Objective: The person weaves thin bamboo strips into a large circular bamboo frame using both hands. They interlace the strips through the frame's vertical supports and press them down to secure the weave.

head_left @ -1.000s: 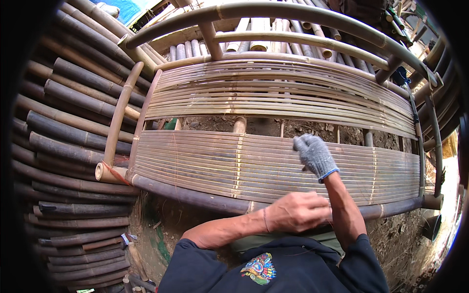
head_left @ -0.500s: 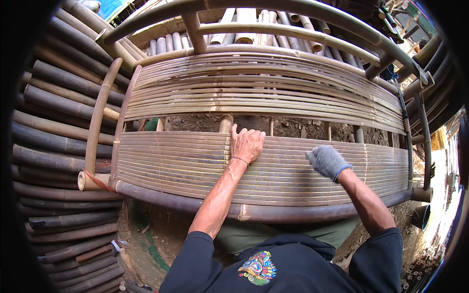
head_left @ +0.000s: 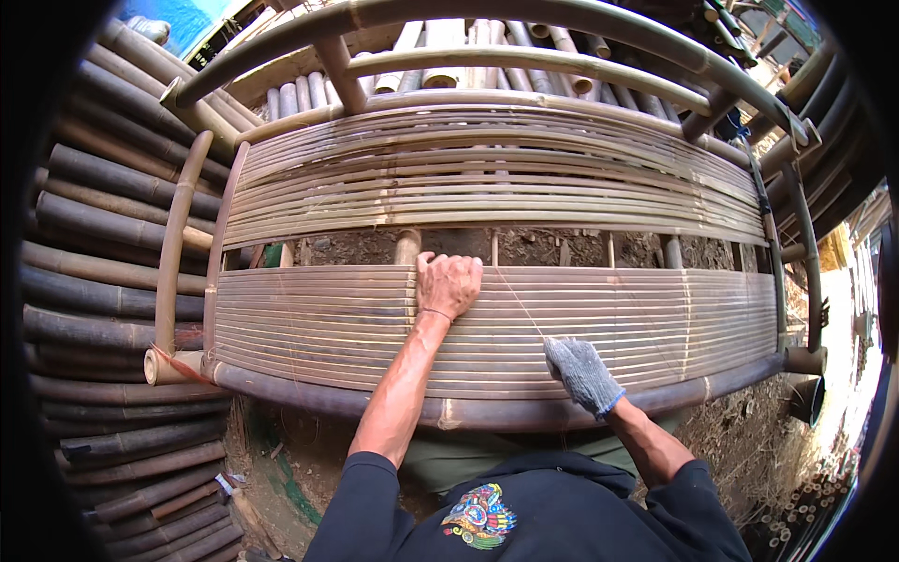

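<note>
In front of me is a bamboo bench whose seat is made of long thin bamboo slats (head_left: 581, 318). My bare left hand (head_left: 449, 286) is closed over the far edge of the front slats, its fingers curled down into the gap behind them. A thin cord (head_left: 521, 304) runs taut from that edge, just right of my left hand, down to my right hand (head_left: 582, 375). That hand wears a grey knitted glove with a blue cuff and is closed on the cord above the front slats. The fingertips of both hands are partly hidden.
Behind the gap lies a second band of slats (head_left: 524, 178), bowed and unevenly spaced. Bamboo rails (head_left: 524, 64) form the bench's back. Dark bamboo poles (head_left: 122, 272) are stacked at the left. A thick bamboo pole (head_left: 506, 414) edges the seat nearest me.
My right hand has moved left and toward me, and the cord now shows stretched from the slats' edge. My left hand keeps its hold there. The view has shifted slightly.
</note>
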The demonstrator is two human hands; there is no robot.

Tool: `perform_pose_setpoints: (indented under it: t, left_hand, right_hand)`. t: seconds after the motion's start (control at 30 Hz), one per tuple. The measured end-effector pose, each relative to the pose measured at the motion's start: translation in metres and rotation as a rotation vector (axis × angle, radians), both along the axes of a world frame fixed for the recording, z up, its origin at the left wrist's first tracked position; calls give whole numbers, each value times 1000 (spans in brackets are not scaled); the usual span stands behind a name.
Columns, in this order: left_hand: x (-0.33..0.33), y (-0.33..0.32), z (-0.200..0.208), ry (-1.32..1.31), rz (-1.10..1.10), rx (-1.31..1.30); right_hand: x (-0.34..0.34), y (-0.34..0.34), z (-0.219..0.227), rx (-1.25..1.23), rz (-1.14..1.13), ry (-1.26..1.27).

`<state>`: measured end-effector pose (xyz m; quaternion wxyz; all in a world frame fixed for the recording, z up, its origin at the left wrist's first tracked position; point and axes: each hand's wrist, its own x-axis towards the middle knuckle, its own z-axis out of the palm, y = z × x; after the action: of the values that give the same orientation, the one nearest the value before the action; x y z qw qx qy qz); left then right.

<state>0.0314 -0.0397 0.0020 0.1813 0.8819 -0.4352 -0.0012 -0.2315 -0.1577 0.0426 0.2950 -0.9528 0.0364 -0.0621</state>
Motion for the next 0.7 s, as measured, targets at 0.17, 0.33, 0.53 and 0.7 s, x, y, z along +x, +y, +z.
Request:
perform_pose_setpoints:
  t: [0.17,0.33,0.53,0.7]
  left_hand:
    - [-3,-9,6,6,-33,-83]
    - [1,0,-3,-237,121,-301]
    - [-36,60,-2,-398,469,-180]
    - [-12,209,31,-428,1053,142]
  right_hand:
    - [-3,28,-13,-74,-250,100]
    - [-43,43,2,405,-576,-202]
    - [-172,-63,27,331,-488,-97]
    - [-297,-261,12,-335,-697,-31]
